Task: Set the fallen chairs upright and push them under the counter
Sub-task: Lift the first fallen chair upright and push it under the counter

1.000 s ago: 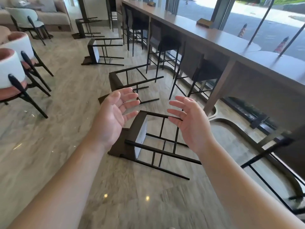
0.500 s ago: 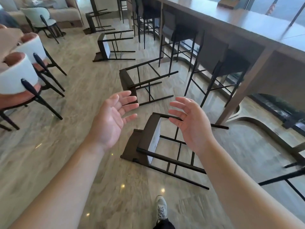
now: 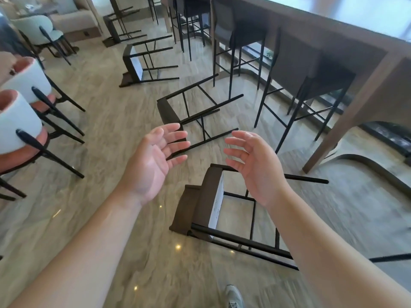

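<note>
Over the nearest fallen chair (image 3: 201, 210), left hand (image 3: 151, 163) and right hand (image 3: 255, 167) hover palms facing each other, fingers loosely spread, holding nothing and touching nothing. Versus half a second ago the view has tilted further down and moved closer: that chair sits lower in frame, under the right wrist, and a grey shoe (image 3: 233, 296) shows more fully at bottom. Chair lies on its side on the marble floor (image 3: 93, 121), legs pointing right toward the counter (image 3: 333, 30). White label under its seat has writing, too small to read. Three more fallen chairs lie beyond: second (image 3: 169, 112), third (image 3: 131, 63), fourth (image 3: 111, 25). Upright stools (image 3: 307, 70) stand under the counter.
</note>
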